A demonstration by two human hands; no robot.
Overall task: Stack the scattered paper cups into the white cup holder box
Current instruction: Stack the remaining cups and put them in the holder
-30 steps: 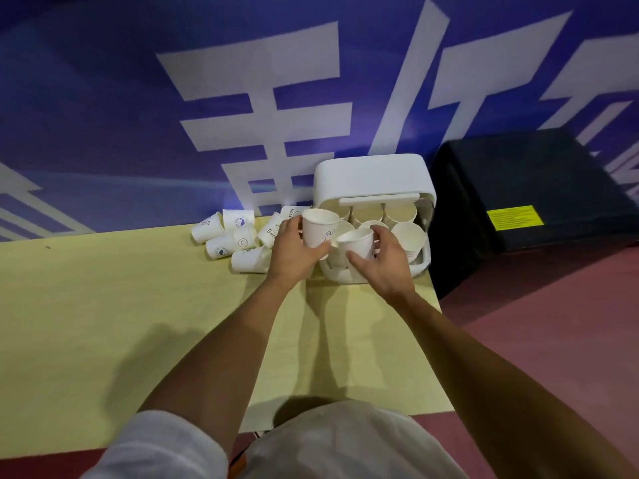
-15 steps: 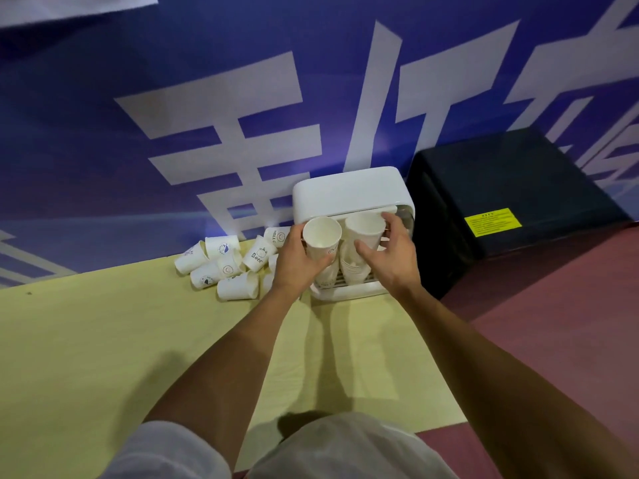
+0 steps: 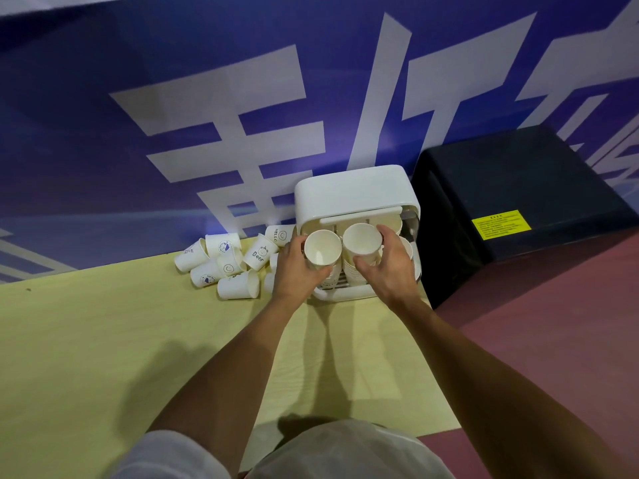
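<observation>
At the rounded white box (image 3: pixel 352 198), two smooth tapered paper cups (image 3: pixel 322 247)

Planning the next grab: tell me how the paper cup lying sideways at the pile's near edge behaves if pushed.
Pushed, that paper cup would probably roll in a curve, lying on its tapered side on the yellow table. It looks empty and thin-walled, so likely light and easily crushed. It may bump neighbouring cups.

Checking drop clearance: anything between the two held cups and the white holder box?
Nothing visible. The left hand holds the left cup and the right hand the right cup over front stacks in the box.
</observation>
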